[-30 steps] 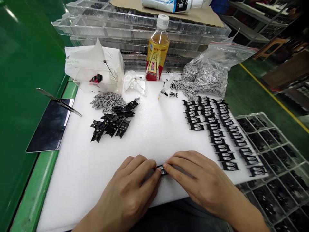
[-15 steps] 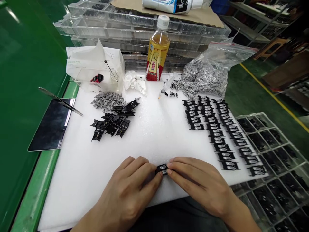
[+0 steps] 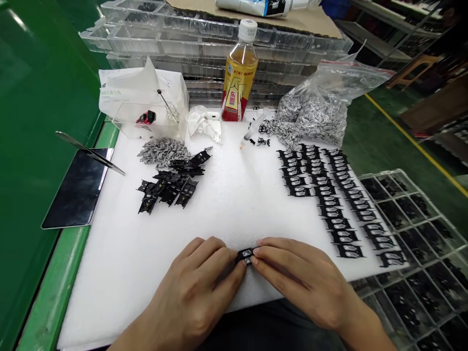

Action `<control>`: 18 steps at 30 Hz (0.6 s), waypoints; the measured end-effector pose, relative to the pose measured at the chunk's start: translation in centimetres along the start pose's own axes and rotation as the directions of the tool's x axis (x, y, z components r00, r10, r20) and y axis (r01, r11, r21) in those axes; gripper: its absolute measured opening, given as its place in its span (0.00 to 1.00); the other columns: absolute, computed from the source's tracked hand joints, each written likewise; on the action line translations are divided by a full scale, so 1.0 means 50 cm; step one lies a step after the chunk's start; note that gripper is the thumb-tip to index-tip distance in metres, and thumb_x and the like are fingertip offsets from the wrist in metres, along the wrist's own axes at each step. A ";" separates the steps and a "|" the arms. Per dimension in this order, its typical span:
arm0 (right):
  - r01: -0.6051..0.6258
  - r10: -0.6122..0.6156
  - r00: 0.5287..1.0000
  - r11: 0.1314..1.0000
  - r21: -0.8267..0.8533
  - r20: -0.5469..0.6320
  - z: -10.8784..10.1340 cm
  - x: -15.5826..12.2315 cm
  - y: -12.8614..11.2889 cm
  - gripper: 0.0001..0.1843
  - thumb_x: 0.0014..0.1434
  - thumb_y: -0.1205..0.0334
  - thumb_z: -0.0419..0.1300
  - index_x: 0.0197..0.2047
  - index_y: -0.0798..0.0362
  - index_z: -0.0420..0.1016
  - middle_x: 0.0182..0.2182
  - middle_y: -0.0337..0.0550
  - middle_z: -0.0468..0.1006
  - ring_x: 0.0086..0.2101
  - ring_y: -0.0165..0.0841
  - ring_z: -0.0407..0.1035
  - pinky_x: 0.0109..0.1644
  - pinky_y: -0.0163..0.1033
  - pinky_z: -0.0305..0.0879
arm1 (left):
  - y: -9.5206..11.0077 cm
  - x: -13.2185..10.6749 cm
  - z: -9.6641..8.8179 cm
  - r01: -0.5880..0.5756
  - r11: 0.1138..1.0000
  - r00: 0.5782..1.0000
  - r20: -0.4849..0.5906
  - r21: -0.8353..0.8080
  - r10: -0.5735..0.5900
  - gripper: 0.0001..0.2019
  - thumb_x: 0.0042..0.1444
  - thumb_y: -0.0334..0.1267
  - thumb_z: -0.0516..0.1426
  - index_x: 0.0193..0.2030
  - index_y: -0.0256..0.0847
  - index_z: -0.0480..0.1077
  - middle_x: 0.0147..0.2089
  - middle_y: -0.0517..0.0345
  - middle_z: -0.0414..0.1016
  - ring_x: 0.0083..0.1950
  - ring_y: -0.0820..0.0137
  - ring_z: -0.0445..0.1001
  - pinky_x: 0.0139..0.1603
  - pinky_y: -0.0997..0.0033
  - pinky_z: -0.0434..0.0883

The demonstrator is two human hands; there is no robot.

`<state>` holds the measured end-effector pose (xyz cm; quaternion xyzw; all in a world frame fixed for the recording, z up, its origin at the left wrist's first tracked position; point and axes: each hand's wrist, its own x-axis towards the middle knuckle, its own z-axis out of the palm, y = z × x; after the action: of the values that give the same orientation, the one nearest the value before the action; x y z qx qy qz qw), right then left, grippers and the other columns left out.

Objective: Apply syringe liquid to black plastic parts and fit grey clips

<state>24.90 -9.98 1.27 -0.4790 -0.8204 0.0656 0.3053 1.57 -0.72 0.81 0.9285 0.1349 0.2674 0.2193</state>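
Head view: left hand (image 3: pixel 190 287) and right hand (image 3: pixel 300 278) pinched closed on a small black rectangular part with silver centre (image 3: pixel 245 255), held between both sets of fingertips above a white foam sheet (image 3: pixel 120 273). Rows of black parts (image 3: pixel 329 195) at 2 o'clock, loose black pile (image 3: pixel 168 192) at 10 o'clock, nothing in between. Held part unchanged from half a second earlier.

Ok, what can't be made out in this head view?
Head view:
The small black part: its underside is hidden by the left hand and right hand.
The white bottle: cut off by the top edge.
The clear tray at lower right: cut off by the right and bottom edges.
Bagged grey pieces: too small to tell apart.
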 end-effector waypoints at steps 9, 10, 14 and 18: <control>-0.060 0.061 0.998 0.996 0.064 -0.015 0.006 0.001 0.005 0.13 0.71 0.74 0.61 0.55 0.57 0.82 0.47 0.48 0.85 0.51 0.33 0.79 0.60 0.35 0.77 | 0.000 -0.012 0.001 -0.004 1.000 1.000 -0.003 -0.011 0.004 0.12 0.73 0.25 0.52 0.53 0.29 0.77 0.46 0.44 0.79 0.47 0.60 0.72 0.42 0.58 0.72; -0.070 0.071 0.997 0.995 0.065 -0.023 0.008 -0.004 0.009 0.14 0.69 0.75 0.62 0.56 0.57 0.81 0.48 0.49 0.84 0.51 0.32 0.78 0.59 0.35 0.77 | -0.001 -0.015 0.002 -0.007 1.000 1.000 -0.012 -0.011 0.007 0.12 0.72 0.25 0.52 0.54 0.28 0.76 0.48 0.43 0.79 0.48 0.60 0.72 0.43 0.57 0.72; -0.148 0.154 0.988 0.980 0.132 -0.033 0.015 -0.021 0.021 0.17 0.66 0.76 0.65 0.57 0.56 0.79 0.53 0.50 0.80 0.50 0.30 0.78 0.58 0.33 0.77 | -0.005 -0.024 0.006 0.030 0.999 0.998 -0.055 -0.023 -0.031 0.14 0.70 0.22 0.55 0.60 0.28 0.74 0.54 0.42 0.78 0.51 0.59 0.71 0.47 0.56 0.73; -0.186 0.191 0.981 0.970 0.156 -0.018 0.016 -0.021 0.022 0.17 0.67 0.75 0.65 0.57 0.55 0.78 0.52 0.48 0.79 0.49 0.27 0.78 0.57 0.30 0.75 | -0.006 -0.022 0.007 0.072 0.997 0.995 -0.073 -0.028 -0.073 0.15 0.68 0.21 0.57 0.59 0.30 0.74 0.51 0.44 0.78 0.48 0.62 0.71 0.45 0.59 0.73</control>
<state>25.64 -10.12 -0.26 -0.5306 -0.7586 0.1496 0.3472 0.83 -1.00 -0.09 0.9096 0.1731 0.2951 0.2356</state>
